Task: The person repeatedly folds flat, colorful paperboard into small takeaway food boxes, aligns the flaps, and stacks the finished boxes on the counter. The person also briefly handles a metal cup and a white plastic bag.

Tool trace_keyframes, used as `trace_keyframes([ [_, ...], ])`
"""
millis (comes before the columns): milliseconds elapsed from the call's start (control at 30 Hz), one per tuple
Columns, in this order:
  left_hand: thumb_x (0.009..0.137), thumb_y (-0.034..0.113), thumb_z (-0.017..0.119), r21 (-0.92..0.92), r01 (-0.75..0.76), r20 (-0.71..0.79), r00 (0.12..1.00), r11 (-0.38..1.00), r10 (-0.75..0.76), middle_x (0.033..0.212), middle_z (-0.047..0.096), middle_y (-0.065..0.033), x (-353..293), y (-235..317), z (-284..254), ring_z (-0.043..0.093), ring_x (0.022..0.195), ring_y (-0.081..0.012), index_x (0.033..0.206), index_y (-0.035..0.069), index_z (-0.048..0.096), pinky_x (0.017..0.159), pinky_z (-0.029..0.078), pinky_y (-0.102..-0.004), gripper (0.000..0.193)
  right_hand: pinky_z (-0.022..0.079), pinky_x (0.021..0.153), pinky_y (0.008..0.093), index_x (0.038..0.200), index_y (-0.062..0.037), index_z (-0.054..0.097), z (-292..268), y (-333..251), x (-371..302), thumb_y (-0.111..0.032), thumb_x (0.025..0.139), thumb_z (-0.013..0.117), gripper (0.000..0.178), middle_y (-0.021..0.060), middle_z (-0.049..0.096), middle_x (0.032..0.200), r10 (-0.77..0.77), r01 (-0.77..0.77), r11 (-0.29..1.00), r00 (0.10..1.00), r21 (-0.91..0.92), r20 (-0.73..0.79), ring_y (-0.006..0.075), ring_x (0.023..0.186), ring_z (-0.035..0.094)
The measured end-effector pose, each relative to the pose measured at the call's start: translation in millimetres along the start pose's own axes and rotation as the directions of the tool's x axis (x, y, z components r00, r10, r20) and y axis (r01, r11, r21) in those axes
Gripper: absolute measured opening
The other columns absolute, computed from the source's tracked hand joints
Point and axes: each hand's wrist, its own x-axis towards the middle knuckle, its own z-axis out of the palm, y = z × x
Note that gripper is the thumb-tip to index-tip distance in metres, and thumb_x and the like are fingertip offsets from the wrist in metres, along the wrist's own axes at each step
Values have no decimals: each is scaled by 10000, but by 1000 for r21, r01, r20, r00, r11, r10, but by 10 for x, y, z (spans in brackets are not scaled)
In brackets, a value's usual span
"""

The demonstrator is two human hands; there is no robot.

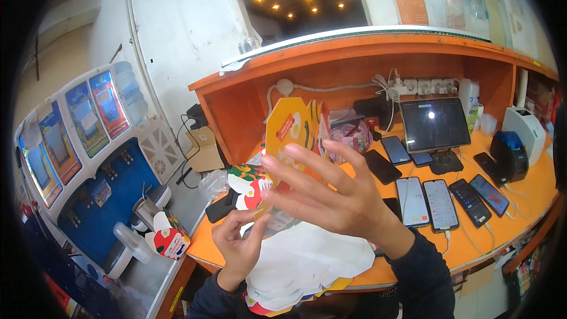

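Note:
A flat, unfolded cardboard box blank, yellow with red and white print, stands upright between my hands over an orange counter. My left hand pinches its lower edge from below. My right hand presses flat against its near side with the fingers spread. A pile of more flat blanks, white side up, lies on the counter's front edge under my hands. Other printed blanks lie just behind the left hand.
Several phones lie on the counter to the right, beside a tablet on a stand, a black card terminal and a white printer. A drinks dispenser and a folded box stand at left.

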Motion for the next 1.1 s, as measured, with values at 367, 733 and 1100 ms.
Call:
trace_keyframes([
  [367,784,3,704,-242,70,-86,992,968,-94,706,585,-15,-15,67,12,532,633,-61,814,4,538,601,416,-199,169,388,970,358,1179,-312,601,23,-96,16,-244,822,627,364,16,518,1310,13,-14,971,1000,239,8,168,1193,475],
  [733,924,192,569,-565,217,-38,957,796,-288,895,571,-38,-92,226,100,539,797,-77,898,64,463,733,433,-225,168,491,810,322,1098,-110,633,10,-147,-11,-191,740,725,378,81,591,1081,166,-154,888,986,433,9,230,972,585],
  [1100,831,437,662,-593,190,-71,955,782,-286,1061,583,-83,-267,139,79,578,968,-127,1073,10,495,870,451,-282,518,486,852,340,1092,-67,612,3,-382,-36,-251,751,739,408,106,604,1089,321,-342,521,928,782,191,267,1001,599],
])
